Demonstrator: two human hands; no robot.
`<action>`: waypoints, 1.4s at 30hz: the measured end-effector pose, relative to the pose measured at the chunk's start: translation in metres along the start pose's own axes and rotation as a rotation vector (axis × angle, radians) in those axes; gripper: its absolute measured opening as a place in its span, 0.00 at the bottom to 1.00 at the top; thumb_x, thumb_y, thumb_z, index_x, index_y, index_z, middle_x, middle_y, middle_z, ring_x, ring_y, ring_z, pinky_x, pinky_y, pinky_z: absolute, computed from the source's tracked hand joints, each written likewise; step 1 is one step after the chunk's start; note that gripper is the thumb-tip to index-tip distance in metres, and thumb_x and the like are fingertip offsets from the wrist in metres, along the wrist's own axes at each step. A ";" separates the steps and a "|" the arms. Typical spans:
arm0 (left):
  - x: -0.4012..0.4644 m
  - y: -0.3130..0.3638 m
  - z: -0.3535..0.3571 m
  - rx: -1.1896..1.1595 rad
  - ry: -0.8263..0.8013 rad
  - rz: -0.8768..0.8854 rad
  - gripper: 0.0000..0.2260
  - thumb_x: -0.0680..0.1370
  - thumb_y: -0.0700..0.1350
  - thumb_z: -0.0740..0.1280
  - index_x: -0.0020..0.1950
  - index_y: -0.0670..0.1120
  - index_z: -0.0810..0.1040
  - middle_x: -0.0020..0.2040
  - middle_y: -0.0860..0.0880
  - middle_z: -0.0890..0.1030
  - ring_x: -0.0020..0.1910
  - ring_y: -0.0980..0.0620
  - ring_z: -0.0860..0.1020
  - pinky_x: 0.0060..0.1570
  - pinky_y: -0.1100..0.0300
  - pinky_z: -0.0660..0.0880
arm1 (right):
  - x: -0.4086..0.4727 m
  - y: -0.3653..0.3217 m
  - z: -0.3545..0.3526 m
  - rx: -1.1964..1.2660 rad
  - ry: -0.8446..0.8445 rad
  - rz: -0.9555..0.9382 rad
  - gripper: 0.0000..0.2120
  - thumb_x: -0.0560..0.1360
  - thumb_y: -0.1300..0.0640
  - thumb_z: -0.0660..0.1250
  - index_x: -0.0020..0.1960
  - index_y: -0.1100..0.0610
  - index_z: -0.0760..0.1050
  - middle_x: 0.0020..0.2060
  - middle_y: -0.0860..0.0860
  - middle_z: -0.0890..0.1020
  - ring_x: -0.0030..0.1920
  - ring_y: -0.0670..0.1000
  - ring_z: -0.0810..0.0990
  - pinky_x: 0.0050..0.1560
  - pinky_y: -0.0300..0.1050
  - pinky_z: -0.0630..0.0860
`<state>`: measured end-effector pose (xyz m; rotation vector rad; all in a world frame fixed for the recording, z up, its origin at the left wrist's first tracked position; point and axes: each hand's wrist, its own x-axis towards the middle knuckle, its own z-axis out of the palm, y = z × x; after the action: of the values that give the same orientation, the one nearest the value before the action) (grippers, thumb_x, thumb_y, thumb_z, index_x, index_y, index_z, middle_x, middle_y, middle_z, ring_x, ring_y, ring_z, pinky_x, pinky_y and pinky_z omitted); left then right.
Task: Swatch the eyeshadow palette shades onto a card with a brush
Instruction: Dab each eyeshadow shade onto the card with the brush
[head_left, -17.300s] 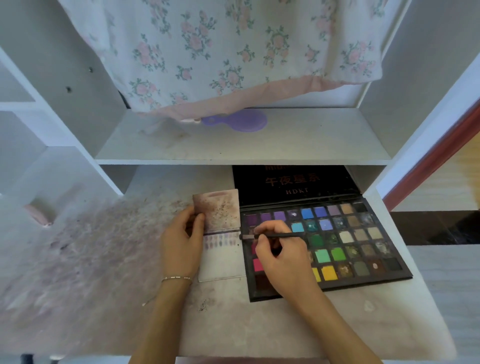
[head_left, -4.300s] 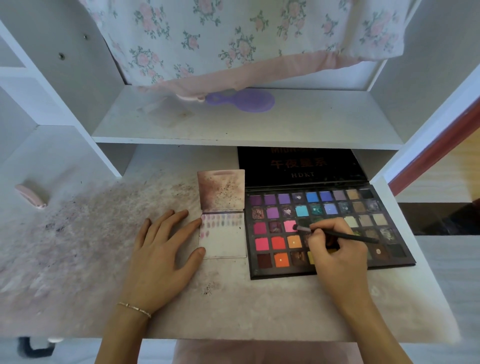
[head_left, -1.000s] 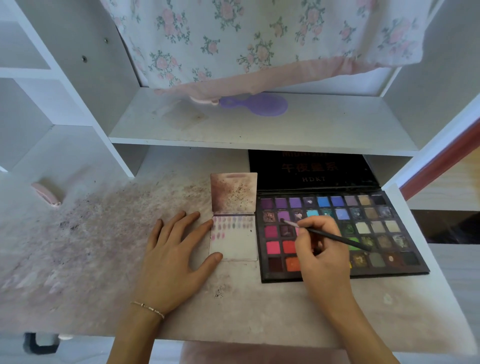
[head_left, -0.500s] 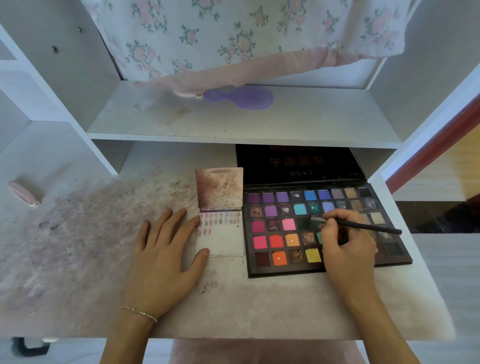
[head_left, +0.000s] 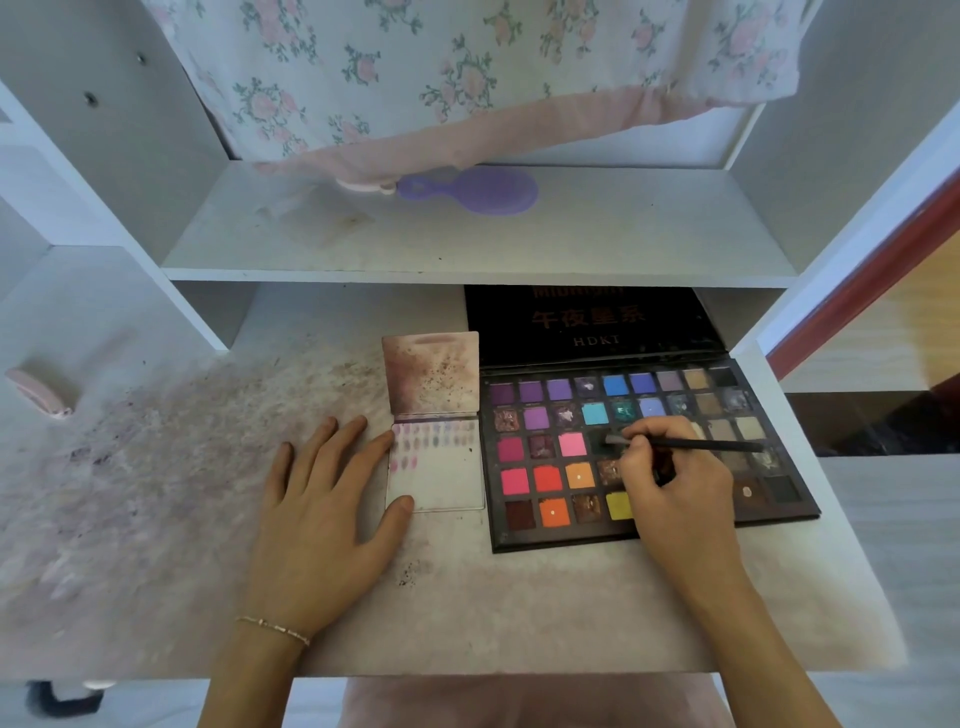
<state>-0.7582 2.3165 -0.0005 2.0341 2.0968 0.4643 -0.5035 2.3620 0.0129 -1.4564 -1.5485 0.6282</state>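
An open black eyeshadow palette (head_left: 550, 540) with many coloured pans lies on the desk at the right, its lid tilted back under the shelf. Left of it lies a small white card (head_left: 441, 483) with rows of pinkish-purple swatches along its top, hinged to a stained flap. My left hand (head_left: 322, 509) lies flat on the desk, fingers apart, forefinger and thumb touching the card's left edge. My right hand (head_left: 670, 493) grips a thin dark brush (head_left: 696, 445) over the palette. The brush tip rests on a dark pan in the third row, right of the pink pan.
A white shelf (head_left: 467, 249) overhangs the back of the desk with a purple hand mirror (head_left: 483, 189) on it, under a floral cloth (head_left: 467, 73). The desk top (head_left: 182, 467) is smeared with powder at the left. A pink object (head_left: 39, 389) lies at far left.
Over the last second my right hand moved the brush tip from the left purple pans rightward to a dark pan mid-palette. My left hand has stayed flat beside the card.
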 end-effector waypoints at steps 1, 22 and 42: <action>0.000 0.000 0.000 0.002 -0.002 0.001 0.31 0.70 0.64 0.48 0.70 0.54 0.65 0.72 0.51 0.64 0.73 0.53 0.54 0.72 0.50 0.43 | 0.000 0.000 0.000 -0.009 -0.003 0.005 0.18 0.73 0.67 0.61 0.39 0.43 0.67 0.35 0.42 0.75 0.40 0.36 0.76 0.35 0.25 0.71; -0.001 -0.001 0.000 0.000 0.016 -0.001 0.30 0.70 0.64 0.48 0.69 0.54 0.66 0.71 0.51 0.65 0.73 0.52 0.56 0.72 0.50 0.45 | -0.017 -0.033 0.039 0.206 -0.098 -0.044 0.08 0.72 0.59 0.62 0.41 0.46 0.69 0.31 0.52 0.77 0.30 0.48 0.76 0.28 0.38 0.72; -0.001 -0.001 0.001 0.014 0.021 0.004 0.29 0.71 0.63 0.49 0.69 0.54 0.66 0.71 0.51 0.65 0.73 0.52 0.56 0.71 0.49 0.46 | -0.015 -0.043 0.078 0.060 -0.329 -0.058 0.04 0.74 0.60 0.64 0.46 0.52 0.75 0.39 0.47 0.80 0.41 0.46 0.78 0.42 0.43 0.77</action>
<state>-0.7583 2.3154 -0.0020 2.0505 2.1143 0.4756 -0.5933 2.3565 0.0083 -1.3048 -1.7991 0.9061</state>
